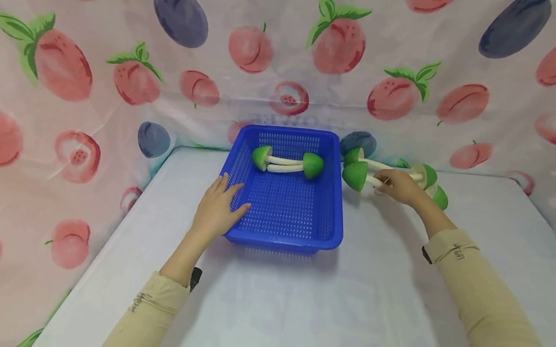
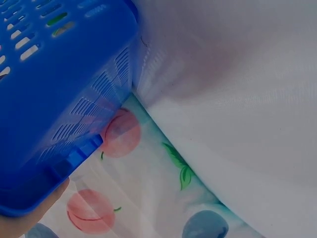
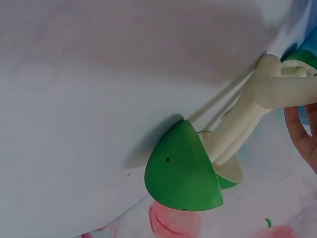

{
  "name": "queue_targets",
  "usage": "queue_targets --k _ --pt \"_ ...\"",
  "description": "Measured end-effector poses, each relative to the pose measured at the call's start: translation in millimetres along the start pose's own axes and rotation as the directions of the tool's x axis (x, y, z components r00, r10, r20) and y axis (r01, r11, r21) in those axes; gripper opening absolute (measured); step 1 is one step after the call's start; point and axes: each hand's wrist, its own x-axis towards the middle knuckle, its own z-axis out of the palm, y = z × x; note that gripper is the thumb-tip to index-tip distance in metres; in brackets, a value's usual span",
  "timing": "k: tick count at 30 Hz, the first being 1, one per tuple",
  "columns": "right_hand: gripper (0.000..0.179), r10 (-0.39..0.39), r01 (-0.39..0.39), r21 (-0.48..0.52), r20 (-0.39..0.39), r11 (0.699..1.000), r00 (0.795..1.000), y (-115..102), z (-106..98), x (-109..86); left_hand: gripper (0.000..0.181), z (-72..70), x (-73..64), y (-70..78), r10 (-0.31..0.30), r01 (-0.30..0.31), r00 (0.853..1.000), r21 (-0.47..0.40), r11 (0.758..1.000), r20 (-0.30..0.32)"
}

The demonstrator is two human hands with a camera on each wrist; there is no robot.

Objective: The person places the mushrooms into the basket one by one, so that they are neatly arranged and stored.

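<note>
My right hand [image 1: 398, 185] pinches the white stem of a toy mushroom [image 1: 355, 176] with a green cap, just right of the blue basket [image 1: 272, 240]. The right wrist view shows this pale stem [image 3: 292, 92] with fingers [image 3: 299, 134] against it. Around that hand lie more green-capped mushrooms [image 1: 425, 175], their stems crossing and partly hidden. At the basket's left rim is my left hand [image 1: 214, 209], fingers spread and fairly straight. One left finger [image 2: 47, 204] shows along the rim's outside in the left wrist view. Two mushrooms [image 1: 313, 166] lie inside the basket, caps at opposite ends.
A white-covered table [image 1: 265, 316] carries everything. Behind it and along the left hangs a fruit-printed cloth [image 1: 265, 95], close to the basket's far side. The basket has perforated walls and floor.
</note>
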Motion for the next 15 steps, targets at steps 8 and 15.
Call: queue_targets --k 8,15 --pt "0.032 0.019 -0.014 0.065 -0.073 0.998 0.997 -9 -7 -2.3 0.060 -1.1 2.5 0.9 0.006 -0.006 1.000 0.003 1.000 0.003" --pt "0.034 0.038 -0.022 0.124 -0.132 0.992 0.991 -20 -5 -4.7 0.060 -0.6 1.7 -0.3 0.016 -0.016 1.000 0.006 1.000 -0.005"
